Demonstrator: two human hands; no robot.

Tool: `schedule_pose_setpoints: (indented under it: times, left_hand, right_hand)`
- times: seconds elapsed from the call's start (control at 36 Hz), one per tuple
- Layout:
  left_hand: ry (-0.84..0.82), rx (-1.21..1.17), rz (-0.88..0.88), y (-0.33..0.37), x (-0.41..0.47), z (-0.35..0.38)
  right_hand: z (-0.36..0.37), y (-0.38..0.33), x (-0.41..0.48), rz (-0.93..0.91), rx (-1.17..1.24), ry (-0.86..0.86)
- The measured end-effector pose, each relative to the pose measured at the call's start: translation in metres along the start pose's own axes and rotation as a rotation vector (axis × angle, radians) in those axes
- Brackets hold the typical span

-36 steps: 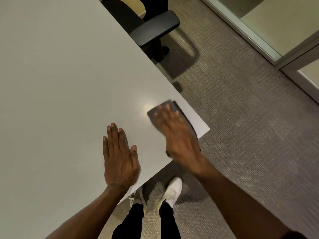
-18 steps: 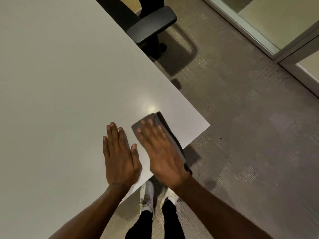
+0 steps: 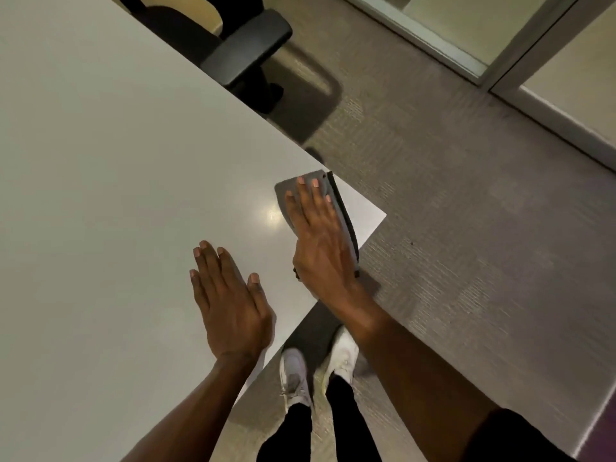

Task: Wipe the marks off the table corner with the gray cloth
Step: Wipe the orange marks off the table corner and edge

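The gray cloth (image 3: 286,192) lies flat on the white table (image 3: 116,161) close to its near right corner (image 3: 373,216). My right hand (image 3: 320,235) presses down on the cloth with flat, slightly spread fingers and covers most of it; a dark edge of the cloth shows along the hand's right side. My left hand (image 3: 230,301) rests palm down on the bare tabletop to the left, near the front edge, holding nothing. I cannot make out any marks on the surface; a light glare sits just left of the cloth.
A black office chair (image 3: 240,51) stands at the table's right edge, farther back. Gray carpet (image 3: 466,228) spreads to the right, with a glass partition frame (image 3: 500,71) beyond. My white shoes (image 3: 316,368) show below the table's front edge.
My right hand slid the cloth left toward my left hand, then back right and away toward the corner. The left hand stayed in place.
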State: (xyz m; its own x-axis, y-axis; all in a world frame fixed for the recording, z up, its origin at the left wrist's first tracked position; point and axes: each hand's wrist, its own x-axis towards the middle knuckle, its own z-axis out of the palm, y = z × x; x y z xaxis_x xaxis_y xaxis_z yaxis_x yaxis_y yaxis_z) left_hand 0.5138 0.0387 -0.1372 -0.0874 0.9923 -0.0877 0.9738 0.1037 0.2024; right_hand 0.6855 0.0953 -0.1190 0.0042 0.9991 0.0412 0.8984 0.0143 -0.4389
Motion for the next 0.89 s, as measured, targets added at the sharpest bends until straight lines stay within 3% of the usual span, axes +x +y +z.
schedule_pose_setpoints:
  times: [0.11,0.28,0.53,0.78,0.89]
  left_hand:
    - [-0.007,-0.016,0.013,0.0,0.0,-0.003]
    - [0.003,-0.021,0.017,0.002,0.0,-0.005]
    - [0.054,-0.012,0.041,-0.001,-0.001,-0.002]
    - [0.099,-0.006,0.054,-0.001,-0.002,0.005]
    - [0.097,-0.018,0.061,-0.004,-0.004,0.008]
  right_hand:
    - [0.008,-0.024,-0.065,0.077,0.044,0.011]
    - [0.029,-0.069,-0.122,0.49,0.273,0.243]
    - [0.035,-0.073,-0.11,0.637,0.698,0.512]
    - [0.036,-0.081,-0.146,0.856,1.146,0.473]
    - [0.03,-0.042,-0.124,0.865,1.147,0.475]
